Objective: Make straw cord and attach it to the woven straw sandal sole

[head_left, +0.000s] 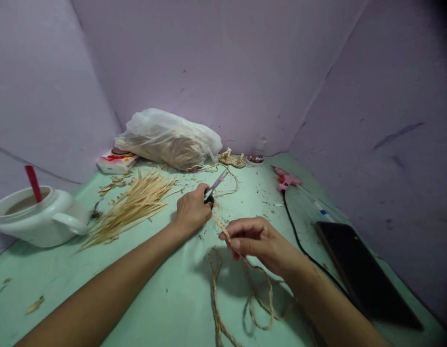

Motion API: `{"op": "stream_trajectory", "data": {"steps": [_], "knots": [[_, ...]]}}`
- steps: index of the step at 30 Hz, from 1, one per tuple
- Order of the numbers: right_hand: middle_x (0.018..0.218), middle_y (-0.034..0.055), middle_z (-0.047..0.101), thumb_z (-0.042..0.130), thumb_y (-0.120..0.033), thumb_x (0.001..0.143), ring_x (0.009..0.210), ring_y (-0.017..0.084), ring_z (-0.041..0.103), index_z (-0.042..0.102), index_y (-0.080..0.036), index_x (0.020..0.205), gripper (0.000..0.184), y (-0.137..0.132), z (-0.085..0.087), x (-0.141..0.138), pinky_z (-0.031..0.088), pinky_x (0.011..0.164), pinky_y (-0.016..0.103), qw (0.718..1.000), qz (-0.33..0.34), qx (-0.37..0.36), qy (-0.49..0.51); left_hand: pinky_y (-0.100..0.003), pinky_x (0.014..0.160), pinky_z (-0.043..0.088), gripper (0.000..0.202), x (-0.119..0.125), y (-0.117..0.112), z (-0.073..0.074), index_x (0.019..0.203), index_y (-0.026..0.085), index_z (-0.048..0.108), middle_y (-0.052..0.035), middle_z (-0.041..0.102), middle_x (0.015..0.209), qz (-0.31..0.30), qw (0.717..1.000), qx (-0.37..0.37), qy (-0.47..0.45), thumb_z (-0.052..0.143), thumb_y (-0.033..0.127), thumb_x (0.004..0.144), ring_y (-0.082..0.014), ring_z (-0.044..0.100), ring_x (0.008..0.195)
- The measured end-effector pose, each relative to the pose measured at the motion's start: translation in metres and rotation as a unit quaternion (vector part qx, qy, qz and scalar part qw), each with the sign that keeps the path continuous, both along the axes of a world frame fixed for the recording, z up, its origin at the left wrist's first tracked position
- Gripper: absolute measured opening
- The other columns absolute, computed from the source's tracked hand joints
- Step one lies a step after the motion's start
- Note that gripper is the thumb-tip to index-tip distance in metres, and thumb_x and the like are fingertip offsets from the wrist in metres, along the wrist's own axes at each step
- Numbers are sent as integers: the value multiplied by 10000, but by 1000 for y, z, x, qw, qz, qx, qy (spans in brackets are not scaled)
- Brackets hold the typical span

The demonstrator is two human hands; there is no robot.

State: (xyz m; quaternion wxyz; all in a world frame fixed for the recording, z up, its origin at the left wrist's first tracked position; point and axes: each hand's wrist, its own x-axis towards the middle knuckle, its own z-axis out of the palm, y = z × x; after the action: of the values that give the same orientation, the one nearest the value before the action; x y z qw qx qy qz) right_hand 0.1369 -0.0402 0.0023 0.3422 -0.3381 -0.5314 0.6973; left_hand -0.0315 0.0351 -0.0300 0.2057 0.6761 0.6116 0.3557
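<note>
My left hand [193,210] is closed on the dark handles of a pair of scissors [219,180], whose metal blades point away toward the back of the table. Its fingertips are partly hidden behind the hand. Nearer to me, my right hand [261,241] pinches a braided straw-coloured cord [221,225] between thumb and fingers. One end of the cord reaches up toward the left hand. The rest hangs and loops down onto the table below the right hand. Left of the left hand lies a bundle of flat dry fibre strips [135,205].
A white pot [39,226] with a red handle in it stands at left. Along the back are a small box [117,165], a plastic bag [169,137], a woven piece [232,159] and a bowl of beads [255,160]. At right lie a pink glue gun [286,180] and a black tablet [364,270].
</note>
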Motion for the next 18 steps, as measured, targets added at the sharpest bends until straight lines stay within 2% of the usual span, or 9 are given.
{"op": "stream_trajectory", "data": {"steps": [2, 3, 5, 7, 10, 12, 14, 16, 18], "knots": [[592, 2, 585, 704, -239, 639, 517, 100, 499, 731, -187, 771, 145, -1, 5, 6, 382, 501, 236, 1000, 27, -2, 7, -349, 702, 454, 354, -5, 5, 1, 972, 216, 612, -55, 657, 786, 5, 1000, -16, -11, 580, 147, 626, -255, 610, 842], [588, 5, 578, 705, -235, 624, 508, 104, 497, 727, -188, 747, 134, 0, 8, 10, 379, 488, 240, 1000, 13, 1, 24, -325, 670, 460, 342, -8, 8, 3, 944, 203, 617, -52, 658, 767, -9, 999, -30, -29, 581, 133, 612, -239, 618, 806], [559, -8, 524, 692, -211, 583, 486, 96, 458, 700, -199, 676, 94, 6, 15, 23, 362, 458, 232, 992, -78, 7, 98, -271, 562, 459, 314, -15, 16, 7, 904, 171, 616, -37, 649, 682, -41, 995, -63, -59, 603, 139, 592, -195, 622, 659], [535, -37, 417, 650, -177, 551, 467, 74, 362, 643, -217, 627, 87, 16, 21, 40, 319, 421, 201, 962, -192, 2, 197, -236, 455, 426, 341, -24, 23, 13, 938, 145, 597, -19, 623, 586, -63, 990, -94, -86, 622, 183, 600, -164, 591, 517], [562, -53, 302, 578, -148, 535, 457, 77, 219, 570, -232, 619, 120, 32, 25, 65, 259, 378, 191, 930, -265, 1, 254, -210, 399, 383, 383, -38, 31, 19, 986, 123, 564, -19, 601, 552, -49, 989, -95, -106, 618, 237, 625, -155, 573, 478], [568, -54, 267, 556, -147, 524, 462, 87, 174, 542, -230, 613, 123, 39, 23, 76, 222, 359, 200, 926, -285, -2, 249, -218, 424, 391, 379, -47, 35, 23, 982, 128, 560, -25, 604, 578, -21, 992, -70, -99, 616, 240, 624, -164, 582, 515], [563, -56, 249, 552, -153, 508, 464, 89, 146, 520, -222, 592, 113, 42, 19, 79, 192, 354, 211, 931, -284, -17, 227, -241, 514, 424, 366, -55, 36, 27, 972, 152, 569, -42, 631, 681, 10, 997, -26, -78, 616, 216, 614, -186, 608, 635], [549, -57, 236, 551, -166, 494, 466, 88, 118, 506, -216, 559, 93, 43, 17, 75, 171, 361, 223, 944, -266, -31, 193, -267, 634, 437, 354, -62, 37, 31, 983, 185, 583, -55, 652, 814, 50, 998, 42, -8, 587, 187, 629, -216, 613, 795], [529, -58, 226, 548, -179, 484, 470, 87, 94, 511, -211, 525, 64, 40, 17, 68, 154, 371, 233, 954, -251, -37, 160, -289, 702, 427, 369, -68, 37, 35, 1034, 210, 580, -60, 658, 871, 104, 984, 106, 100, 532, 175, 670, -238, 606, 870]]}}
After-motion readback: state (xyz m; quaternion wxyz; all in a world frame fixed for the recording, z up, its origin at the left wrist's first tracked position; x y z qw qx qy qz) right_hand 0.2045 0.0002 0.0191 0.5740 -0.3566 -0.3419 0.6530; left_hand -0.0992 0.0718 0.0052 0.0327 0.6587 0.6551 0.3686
